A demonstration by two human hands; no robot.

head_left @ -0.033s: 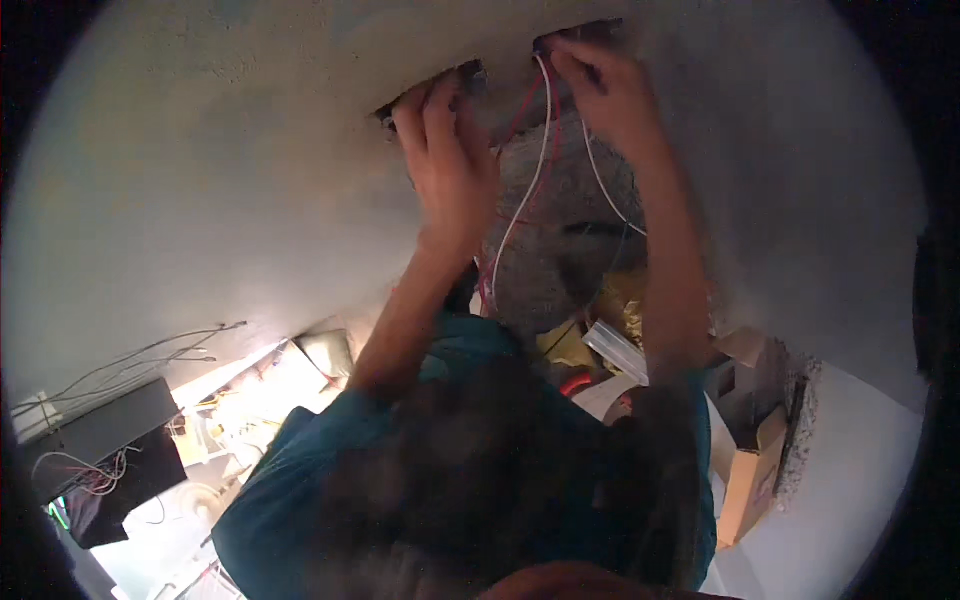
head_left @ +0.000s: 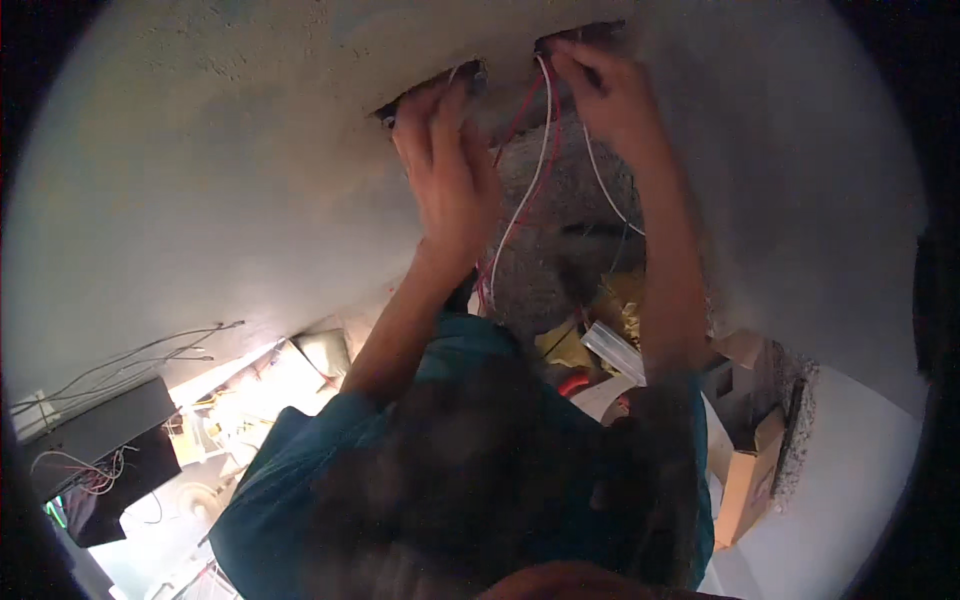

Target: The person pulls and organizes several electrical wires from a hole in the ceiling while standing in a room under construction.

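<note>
My left hand (head_left: 446,195) reaches up to a dark rectangular slot (head_left: 472,70) cut in the grey surface. Its fingers are bent together at the slot's edge, and a short pale tip shows just past them; what they grip is hidden. At a second slot (head_left: 598,31), farther right, my right hand (head_left: 615,105) holds thumb and forefinger pinched beside the wires; whatever lies between them is too small to make out. A white wire (head_left: 545,135) and a red wire (head_left: 557,150) hang from this second slot in long curves. Another white wire (head_left: 605,185) drops below my right hand.
Rough bare masonry (head_left: 545,260) lies behind the wires. Low on the right stands an open cardboard box (head_left: 747,490). Loose cables (head_left: 130,365) stick out at the left, above a dark box (head_left: 110,480) with tangled wires. Bright lamplight falls on clutter at lower left.
My left fingers have shifted slightly at the slot, and a pale tip now shows above them. My right hand stays almost where it was.
</note>
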